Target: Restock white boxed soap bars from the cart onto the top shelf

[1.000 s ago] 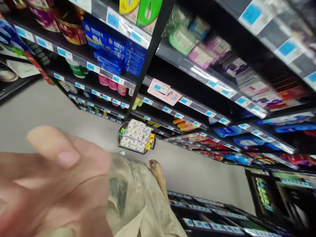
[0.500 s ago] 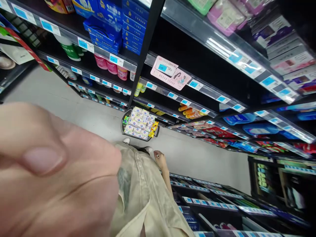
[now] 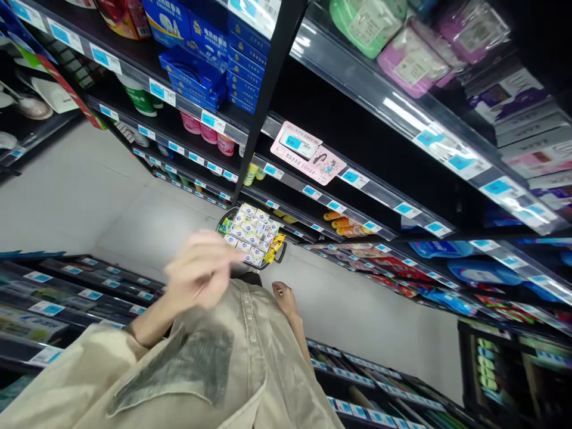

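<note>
My left hand (image 3: 196,271) is in front of my body, raised over the tan jacket (image 3: 254,333). Motion smears its fingers, and nothing held shows in it. Down at my other side hangs my right hand (image 3: 285,298), its fingers curled in, with nothing visible in them. By my feet on the floor stands a dark shopping basket (image 3: 281,255), partly behind my left hand. Stacked in it are several white boxes (image 3: 250,229), with a green packet (image 3: 225,225) at one side and yellow packets (image 3: 273,247) at the other. Neither hand touches a shelf.
Ahead runs a black shelf rack with blue boxes (image 3: 196,71), pink bottles (image 3: 208,132), orange bottles (image 3: 346,225) and wrapped pink goods (image 3: 409,59). A pink price card (image 3: 308,152) hangs on one shelf edge. More shelving (image 3: 89,286) stands behind me; grey floor (image 3: 129,208) lies between.
My left hand has moved away from the camera, down toward the front of my body. The view has shifted slightly. My right hand stays low at my side, and the basket stays put.
</note>
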A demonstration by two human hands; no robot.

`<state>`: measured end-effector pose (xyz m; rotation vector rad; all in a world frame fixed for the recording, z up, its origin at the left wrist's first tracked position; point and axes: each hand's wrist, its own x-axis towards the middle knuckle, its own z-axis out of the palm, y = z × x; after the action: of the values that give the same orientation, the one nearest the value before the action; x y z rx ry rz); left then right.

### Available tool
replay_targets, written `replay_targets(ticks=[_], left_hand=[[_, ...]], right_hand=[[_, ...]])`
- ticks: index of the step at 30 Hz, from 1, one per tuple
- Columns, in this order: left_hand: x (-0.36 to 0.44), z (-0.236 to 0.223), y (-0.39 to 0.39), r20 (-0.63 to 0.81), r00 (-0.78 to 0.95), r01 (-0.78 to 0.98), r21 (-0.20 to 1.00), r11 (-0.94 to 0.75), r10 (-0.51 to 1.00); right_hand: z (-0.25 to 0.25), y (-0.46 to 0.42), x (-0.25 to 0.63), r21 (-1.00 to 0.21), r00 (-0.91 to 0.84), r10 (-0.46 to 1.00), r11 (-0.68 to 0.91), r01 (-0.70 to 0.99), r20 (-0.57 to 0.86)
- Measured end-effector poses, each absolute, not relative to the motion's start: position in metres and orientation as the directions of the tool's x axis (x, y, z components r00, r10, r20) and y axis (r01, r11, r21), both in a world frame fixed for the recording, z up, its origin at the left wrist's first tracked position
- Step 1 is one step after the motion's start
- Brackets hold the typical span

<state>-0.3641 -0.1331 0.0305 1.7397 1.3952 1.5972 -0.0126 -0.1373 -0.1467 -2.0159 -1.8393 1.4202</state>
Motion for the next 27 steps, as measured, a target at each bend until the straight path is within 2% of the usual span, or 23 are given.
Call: replay_targets(ticks=[2, 3, 4, 5, 7, 9, 11, 17, 22, 27], left_hand=[[-0.354, -0.016, -0.103, 0.175, -0.048, 0.450, 0.883, -0.135, 0.983], [-0.349, -0.044, -0.096, -0.111, -0.017, 0.494, 0.863, 0.104, 0.994], [-0.345, -0.073, -0.096, -0.406, -0.024, 0.536, 0.766, 0.355, 0.914], [-0.340, -0.101, -0.103, -0.543, -0.080, 0.548, 0.677, 0.492, 0.836], [-0.330, -0.146, -0.131, -0.687, -0.202, 0.534, 0.520, 0.667, 0.698], [-0.316, -0.174, -0.165, -0.753, -0.288, 0.489, 0.415, 0.767, 0.591], [-0.302, -0.189, -0.192, -0.769, -0.342, 0.444, 0.374, 0.815, 0.539], [-0.255, -0.221, -0.206, -0.741, -0.403, 0.316, 0.437, 0.842, 0.537], [-0.211, -0.249, -0.204, -0.729, -0.485, 0.127, 0.488, 0.863, 0.483], [-0.176, -0.257, -0.220, -0.707, -0.544, -0.019, 0.550, 0.835, 0.453]], right_hand=[[-0.153, -0.126, -0.002, -0.587, -0.147, 0.788, -0.307, 0.749, -0.599], [-0.157, -0.120, 0.005, -0.575, -0.148, 0.769, -0.321, 0.752, -0.622], [-0.160, -0.114, 0.012, -0.556, -0.146, 0.747, -0.335, 0.761, -0.649], [-0.164, -0.109, 0.019, -0.531, -0.142, 0.722, -0.346, 0.773, -0.678], [-0.169, -0.097, 0.037, -0.464, -0.126, 0.666, -0.359, 0.810, -0.735], [-0.171, -0.085, 0.057, -0.383, -0.097, 0.614, -0.354, 0.853, -0.784], [-0.170, -0.072, 0.078, -0.302, -0.063, 0.568, -0.338, 0.891, -0.820], [-0.169, -0.022, 0.118, -0.155, -0.032, 0.501, -0.205, 0.967, -0.865], [-0.182, 0.039, 0.105, -0.148, -0.119, 0.522, -0.014, 0.989, -0.845], [-0.203, 0.100, 0.064, -0.232, -0.256, 0.567, 0.115, 0.966, -0.783]])
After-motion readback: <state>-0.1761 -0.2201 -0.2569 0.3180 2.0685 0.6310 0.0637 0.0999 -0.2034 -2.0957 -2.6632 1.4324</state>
